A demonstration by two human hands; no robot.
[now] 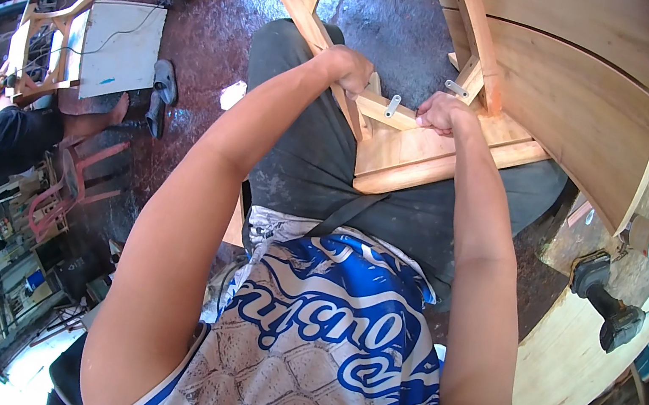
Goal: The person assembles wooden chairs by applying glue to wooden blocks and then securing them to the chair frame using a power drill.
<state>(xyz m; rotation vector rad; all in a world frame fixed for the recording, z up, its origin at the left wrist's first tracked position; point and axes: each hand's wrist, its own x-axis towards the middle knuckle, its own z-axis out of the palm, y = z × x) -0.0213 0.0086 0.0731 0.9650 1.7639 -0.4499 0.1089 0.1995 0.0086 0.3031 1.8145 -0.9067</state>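
We recorded: one wooden frame (408, 165), atop the dark trousers (298, 155); our left hand (350, 69) and right hand (444, 113), above the trousers, both gripped its wood; one drill (608, 305), right of the trousers.

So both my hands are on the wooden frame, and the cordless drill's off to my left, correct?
Not quite: the head view shows the cordless drill off to your right. Your left hand and right hand are indeed on the wooden frame.
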